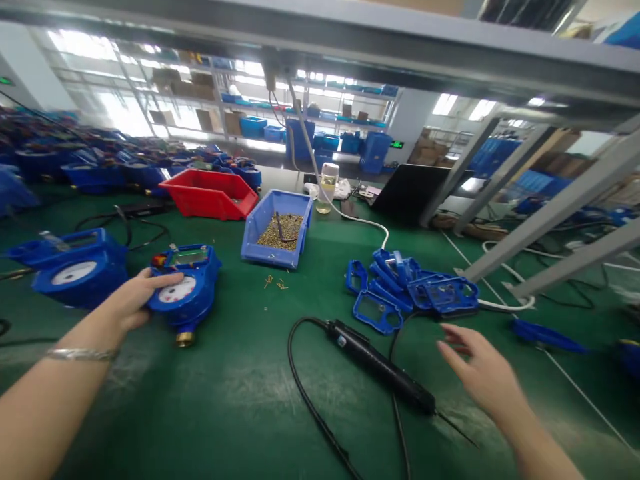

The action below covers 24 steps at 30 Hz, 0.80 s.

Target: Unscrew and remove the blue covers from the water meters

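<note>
My left hand (pixel 131 298) is closed on the side of a blue water meter (pixel 193 303), thumb and fingers at its rim. The meter has a white dial, a brass fitting at the near end and an uncovered circuit board on top. Another blue meter (pixel 83 270) lies to the left of that hand. My right hand (pixel 477 363) hovers over the bench with fingers apart, holding nothing. Just left of it lies a black electric screwdriver (pixel 383 367), its bit pointing to the lower right. Beyond this hand is a pile of blue plastic covers (pixel 395 283).
A blue bin (pixel 250 233) holds many small brass screws, with several loose screws (pixel 275 282) in front of it. Beside it stands a red bin (pixel 200 197). Many meters crowd the back left. Grey metal struts (pixel 560 220) slant down at the right. Black cables cross the green mat.
</note>
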Each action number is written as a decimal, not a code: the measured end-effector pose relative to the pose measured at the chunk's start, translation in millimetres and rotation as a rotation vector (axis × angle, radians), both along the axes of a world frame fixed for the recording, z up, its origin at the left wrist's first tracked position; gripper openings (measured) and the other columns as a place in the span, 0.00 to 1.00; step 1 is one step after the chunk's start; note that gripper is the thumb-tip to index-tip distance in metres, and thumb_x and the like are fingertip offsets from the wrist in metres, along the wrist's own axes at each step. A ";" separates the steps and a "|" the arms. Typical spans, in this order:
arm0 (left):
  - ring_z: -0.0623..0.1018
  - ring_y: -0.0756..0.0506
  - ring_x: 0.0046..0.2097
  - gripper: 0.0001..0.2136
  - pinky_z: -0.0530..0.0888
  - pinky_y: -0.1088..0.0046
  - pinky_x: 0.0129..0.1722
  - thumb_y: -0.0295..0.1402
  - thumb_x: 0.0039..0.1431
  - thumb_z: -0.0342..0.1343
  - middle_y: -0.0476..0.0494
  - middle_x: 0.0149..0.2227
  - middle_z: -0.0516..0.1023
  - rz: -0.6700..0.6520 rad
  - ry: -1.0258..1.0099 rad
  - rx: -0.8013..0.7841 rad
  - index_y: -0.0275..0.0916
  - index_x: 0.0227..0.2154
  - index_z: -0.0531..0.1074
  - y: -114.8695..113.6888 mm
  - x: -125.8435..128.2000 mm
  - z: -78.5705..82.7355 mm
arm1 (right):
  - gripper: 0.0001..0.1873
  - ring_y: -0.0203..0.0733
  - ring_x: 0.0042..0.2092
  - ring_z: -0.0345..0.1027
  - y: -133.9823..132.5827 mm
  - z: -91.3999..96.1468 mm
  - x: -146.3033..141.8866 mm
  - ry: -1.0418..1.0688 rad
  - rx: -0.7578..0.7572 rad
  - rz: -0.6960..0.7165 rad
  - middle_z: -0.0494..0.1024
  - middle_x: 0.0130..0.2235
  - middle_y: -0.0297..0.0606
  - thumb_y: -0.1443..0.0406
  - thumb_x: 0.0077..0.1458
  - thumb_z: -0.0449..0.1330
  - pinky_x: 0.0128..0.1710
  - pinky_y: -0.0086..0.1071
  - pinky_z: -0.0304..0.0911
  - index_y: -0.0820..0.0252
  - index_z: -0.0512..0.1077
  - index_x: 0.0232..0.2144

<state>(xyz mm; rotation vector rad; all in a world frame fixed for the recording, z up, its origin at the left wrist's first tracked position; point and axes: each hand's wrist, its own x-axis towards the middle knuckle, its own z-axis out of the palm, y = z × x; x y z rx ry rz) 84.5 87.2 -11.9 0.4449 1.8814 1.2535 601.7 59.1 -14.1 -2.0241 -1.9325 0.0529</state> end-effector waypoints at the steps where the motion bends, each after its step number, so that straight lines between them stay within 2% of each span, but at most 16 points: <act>1: 0.76 0.49 0.26 0.18 0.75 0.73 0.27 0.25 0.49 0.59 0.51 0.30 0.76 -0.032 -0.044 0.008 0.39 0.44 0.65 -8.0 8.8 -0.7 | 0.14 0.44 0.42 0.71 6.6 -5.1 -12.1 -0.017 -0.060 0.000 0.75 0.44 0.45 0.65 0.56 0.58 0.43 0.37 0.68 0.65 0.70 0.45; 2: 0.76 0.49 0.26 0.17 0.75 0.74 0.27 0.25 0.49 0.58 0.52 0.30 0.76 -0.054 -0.072 0.019 0.40 0.43 0.65 -17.1 19.4 -1.4 | 0.17 0.46 0.45 0.70 15.3 -10.9 -25.1 -0.037 -0.112 -0.006 0.73 0.47 0.47 0.66 0.56 0.57 0.47 0.38 0.66 0.66 0.69 0.48; 4: 0.77 0.49 0.27 0.19 0.75 0.75 0.27 0.26 0.49 0.58 0.51 0.32 0.76 -0.110 -0.127 0.048 0.40 0.46 0.64 -37.5 44.3 -3.9 | 0.18 0.51 0.48 0.69 34.9 -22.0 -48.8 -0.068 -0.197 -0.066 0.72 0.48 0.52 0.66 0.58 0.55 0.48 0.43 0.64 0.69 0.67 0.50; 7: 0.78 0.47 0.28 0.28 0.76 0.72 0.27 0.23 0.43 0.61 0.46 0.35 0.77 -0.147 -0.183 0.070 0.39 0.50 0.62 -70.8 83.6 -10.8 | 0.17 0.46 0.44 0.70 57.1 -31.7 -68.1 -0.075 -0.300 -0.163 0.73 0.44 0.47 0.63 0.61 0.55 0.46 0.44 0.66 0.67 0.67 0.49; 11: 0.79 0.40 0.39 0.35 0.78 0.66 0.34 0.32 0.44 0.64 0.39 0.43 0.75 -0.181 -0.275 0.099 0.43 0.56 0.56 -110.4 125.3 -24.5 | 0.14 0.42 0.45 0.69 60.2 -29.4 -70.0 -0.014 -0.319 -0.184 0.73 0.45 0.42 0.60 0.61 0.55 0.48 0.43 0.65 0.64 0.69 0.45; 15: 0.76 0.38 0.47 0.39 0.77 0.63 0.42 0.36 0.44 0.63 0.35 0.51 0.71 -0.259 -0.303 0.138 0.42 0.59 0.52 -132.1 149.5 -34.4 | 0.13 0.45 0.49 0.67 38.2 -13.5 -73.4 0.116 -0.206 -0.141 0.73 0.47 0.46 0.64 0.59 0.54 0.52 0.41 0.60 0.65 0.71 0.44; 18: 0.75 0.37 0.50 0.39 0.75 0.60 0.46 0.37 0.45 0.62 0.35 0.54 0.69 -0.323 -0.308 0.156 0.42 0.60 0.49 -135.8 155.3 -37.0 | 0.18 0.47 0.42 0.70 9.6 2.1 -81.5 0.257 -0.119 -0.139 0.76 0.40 0.46 0.61 0.54 0.53 0.45 0.38 0.64 0.65 0.72 0.44; 22: 0.71 0.38 0.55 0.37 0.69 0.57 0.54 0.36 0.47 0.60 0.37 0.57 0.67 -0.382 -0.261 0.185 0.42 0.60 0.50 -133.5 153.5 -36.6 | 0.27 0.45 0.33 0.70 -32.8 17.4 -94.7 0.415 0.023 -0.214 0.76 0.32 0.43 0.52 0.54 0.49 0.36 0.37 0.65 0.66 0.71 0.45; 24: 0.70 0.38 0.55 0.36 0.67 0.58 0.55 0.37 0.48 0.59 0.37 0.56 0.67 -0.407 -0.243 0.182 0.41 0.60 0.51 -132.3 151.1 -36.5 | 0.27 0.44 0.31 0.69 -50.0 20.8 -103.0 0.559 0.064 -0.210 0.75 0.29 0.41 0.49 0.53 0.52 0.34 0.35 0.64 0.65 0.72 0.43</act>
